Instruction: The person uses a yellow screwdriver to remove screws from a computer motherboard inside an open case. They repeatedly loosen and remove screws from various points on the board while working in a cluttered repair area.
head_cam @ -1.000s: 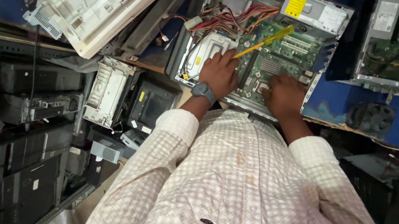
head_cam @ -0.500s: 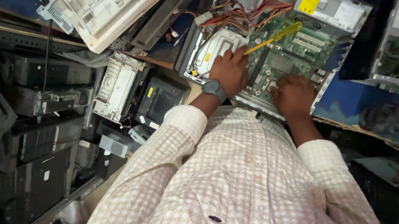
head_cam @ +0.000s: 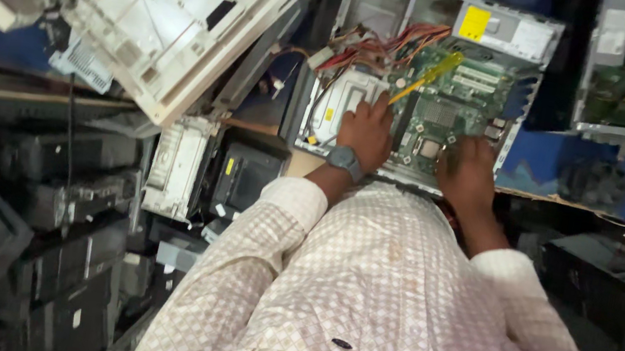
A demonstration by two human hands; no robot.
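Since half a second ago the left hand (head_cam: 367,130) is sitting slightly farther into the open computer case (head_cam: 429,85), and the yellow screwdriver (head_cam: 428,76) is keeping its slant; the view is tilting a little too. Left hand, with a grey wristwatch (head_cam: 343,159), is resting on the silver drive cage (head_cam: 341,104), fingers (head_cam: 379,104) curled closed around the near end of the screwdriver. The tool's long axis is running from near-left to far-right, with the yellow length reaching out over the green motherboard (head_cam: 445,117); which end is the tip, cannot tell. The screwdriver is lying just far-right of the left knuckles, so the left hand is the nearer one by far. Right hand (head_cam: 465,171) is pressing down on the near right part of the motherboard, fingers bent and apparently gripping nothing, though what is under the palm is hidden. Red and orange wires (head_cam: 389,44) are bunching at the far left of the case, and a grey power supply box (head_cam: 506,30) is sitting at the far edge. The case is lying on a blue counter (head_cam: 624,181). A white plastic printer shell (head_cam: 163,7) is leaning to the left, and black computer units (head_cam: 57,184) are stacking up at near left.
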